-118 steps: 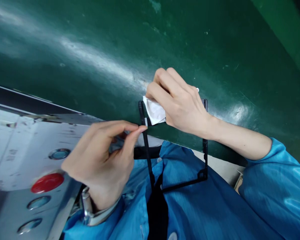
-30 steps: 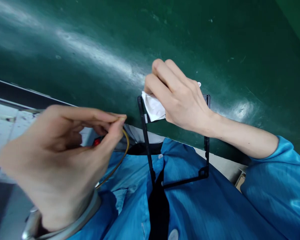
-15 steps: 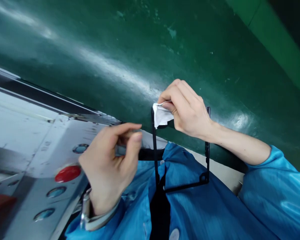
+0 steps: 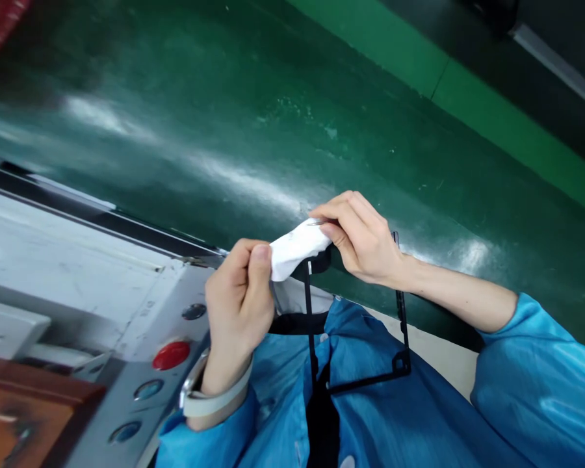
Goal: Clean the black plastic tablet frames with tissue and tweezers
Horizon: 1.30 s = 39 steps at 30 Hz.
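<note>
A white cloth is stretched between my two hands in the head view. My left hand pinches its left end between thumb and fingers. The other end is in the thumb-and-finger grip of my right hand. Below the right hand hangs a thin black rectangular frame, its open middle in front of my blue garment. The frame's upper edge is mostly hidden behind the cloth and right hand, so how it is held cannot be made out.
On the left is a grey-white machine panel with a red button and several round metal-rimmed buttons. An orange-brown object stands at the lower left. A green floor extends beyond my hands. I wear a banded watch on my left wrist.
My left hand has moved up and right and taken hold of the cloth's left end, which is now drawn out leftward. The view has shifted, showing more of the machine side.
</note>
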Motion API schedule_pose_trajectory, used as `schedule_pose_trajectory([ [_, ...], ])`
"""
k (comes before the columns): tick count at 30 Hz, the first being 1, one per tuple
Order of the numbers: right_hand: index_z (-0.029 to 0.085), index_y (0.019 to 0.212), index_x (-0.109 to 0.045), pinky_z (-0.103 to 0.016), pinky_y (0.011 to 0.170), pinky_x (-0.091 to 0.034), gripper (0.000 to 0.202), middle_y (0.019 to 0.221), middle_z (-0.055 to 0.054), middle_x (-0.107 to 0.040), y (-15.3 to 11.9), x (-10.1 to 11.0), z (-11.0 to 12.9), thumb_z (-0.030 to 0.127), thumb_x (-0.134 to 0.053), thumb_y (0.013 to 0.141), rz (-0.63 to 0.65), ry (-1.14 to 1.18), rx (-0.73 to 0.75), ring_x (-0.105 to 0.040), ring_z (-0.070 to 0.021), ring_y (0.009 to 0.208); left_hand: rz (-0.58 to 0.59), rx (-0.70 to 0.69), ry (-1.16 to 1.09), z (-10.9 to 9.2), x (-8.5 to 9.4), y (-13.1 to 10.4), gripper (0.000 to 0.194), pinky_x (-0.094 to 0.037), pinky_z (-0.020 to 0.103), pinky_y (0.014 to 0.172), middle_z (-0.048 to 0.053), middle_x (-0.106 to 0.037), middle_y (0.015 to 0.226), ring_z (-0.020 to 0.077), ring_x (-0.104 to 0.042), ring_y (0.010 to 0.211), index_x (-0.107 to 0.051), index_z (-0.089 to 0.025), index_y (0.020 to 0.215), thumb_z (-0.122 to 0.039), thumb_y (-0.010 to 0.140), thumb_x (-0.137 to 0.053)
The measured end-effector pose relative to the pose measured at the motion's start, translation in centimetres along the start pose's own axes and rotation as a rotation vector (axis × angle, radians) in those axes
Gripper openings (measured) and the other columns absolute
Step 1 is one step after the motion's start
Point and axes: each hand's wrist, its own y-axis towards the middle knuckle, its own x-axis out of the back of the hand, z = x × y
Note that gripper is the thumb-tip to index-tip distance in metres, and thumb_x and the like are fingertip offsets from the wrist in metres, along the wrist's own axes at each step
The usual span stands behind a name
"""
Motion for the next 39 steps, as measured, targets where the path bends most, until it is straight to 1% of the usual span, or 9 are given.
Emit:
schedule_pose_trajectory([
  [8,0.015,0.118,-0.068,-0.036,0.086,-0.062,0.022,0.105,-0.008,-0.071,-0.3,-0.2,0.0,0.016,-0.047,0.116,-0.079,-0.053,0.071,-0.066,-0.0189,0.099,-0.02,0.014,-0.14,1.6,0.0,0.4,0.057,-0.051,0.026,0.074,0.002,-0.071,0.088,0.0136,-0.064,0.081,-0.069,-0.02,0.088,-0.074,0.102,-0.06],
  [13,0.017,0.115,-0.069,-0.032,0.084,-0.064,0.019,0.101,-0.005,-0.074,0.0,-0.2,0.1,0.016,-0.051,0.115,-0.19,0.041,0.023,-0.069,-0.0154,0.093,-0.125,0.007,-0.23,2.4,0.1,0.2,0.05,-0.059,0.029,0.088,0.004,-0.075,0.103,0.0168,-0.07,0.096,-0.065,-0.022,0.09,-0.069,0.09,-0.081],
  [17,0.018,0.118,-0.069,-0.029,0.08,-0.063,0.018,0.102,-0.003,-0.078,0.1,-0.1,0.0,0.019,-0.051,0.116,-0.263,0.127,-0.087,-0.07,-0.0124,0.087,-0.242,0.031,-0.237,2.2,-0.2,0.2,0.044,-0.049,0.023,0.067,-0.002,-0.066,0.085,0.0095,-0.058,0.072,-0.058,-0.022,0.09,-0.057,0.091,-0.086],
  [20,0.017,0.125,-0.07,-0.025,0.072,-0.058,0.021,0.102,-0.004,-0.076,-0.3,0.0,0.1,0.016,-0.052,0.115,-0.136,0.094,-0.006,-0.068,-0.0115,0.083,-0.292,-0.032,-0.208,1.2,-1.0,0.4,0.033,-0.038,0.019,0.055,-0.009,-0.054,0.069,0.0051,-0.046,0.056,-0.06,-0.021,0.095,-0.046,0.096,-0.082],
  [22,0.016,0.127,-0.071,-0.023,0.065,-0.054,0.022,0.098,-0.004,-0.074,-0.6,0.0,0.1,0.013,-0.054,0.113,-0.031,0.044,0.079,-0.066,-0.0113,0.078,-0.267,-0.119,-0.185,0.1,-1.7,0.5,0.024,-0.044,0.017,0.056,-0.007,-0.064,0.073,0.0056,-0.057,0.059,-0.066,-0.02,0.105,-0.041,0.1,-0.077],
  [25,0.016,0.125,-0.07,-0.025,0.064,-0.054,0.021,0.096,-0.005,-0.074,-1.0,0.0,-0.2,0.012,-0.055,0.111,0.009,-0.01,0.121,-0.068,-0.0126,0.076,-0.141,-0.275,-0.156,-1.1,-2.7,0.6,0.016,-0.062,0.017,0.079,0.002,-0.083,0.103,0.0101,-0.079,0.088,-0.078,-0.023,0.114,-0.034,0.104,-0.071],
  [28,0.017,0.122,-0.069,-0.027,0.068,-0.058,0.019,0.097,-0.006,-0.075,-1.0,-0.1,-0.5,0.011,-0.054,0.11,-0.03,-0.023,0.116,-0.071,-0.0155,0.081,-0.03,-0.385,-0.148,-1.4,-3.0,0.5,0.019,-0.065,0.02,0.101,0.002,-0.085,0.125,0.0124,-0.082,0.112,-0.084,-0.029,0.117,-0.026,0.106,-0.068],
  [32,0.018,0.121,-0.067,-0.028,0.072,-0.062,0.016,0.099,-0.007,-0.076,-1.0,-0.2,-0.6,0.013,-0.055,0.111,-0.04,-0.015,0.109,-0.074,-0.0165,0.085,-0.016,-0.406,-0.163,-1.1,-2.7,0.4,0.022,-0.066,0.024,0.109,0.002,-0.083,0.131,0.0146,-0.081,0.121,-0.085,-0.03,0.119,-0.025,0.106,-0.068],
  [39,0.019,0.144,-0.057,-0.021,0.077,-0.066,0.031,0.105,-0.002,-0.08,-1.1,-0.5,-0.3,0.019,-0.06,0.113,-0.094,0.115,-0.013,-0.078,-0.0104,0.085,-0.173,-0.163,-0.207,0.0,-2.6,0.3,0.024,-0.06,0.016,0.072,0.0,-0.087,0.098,0.0104,-0.078,0.082,-0.089,-0.028,0.109,-0.045,0.103,-0.074],
])
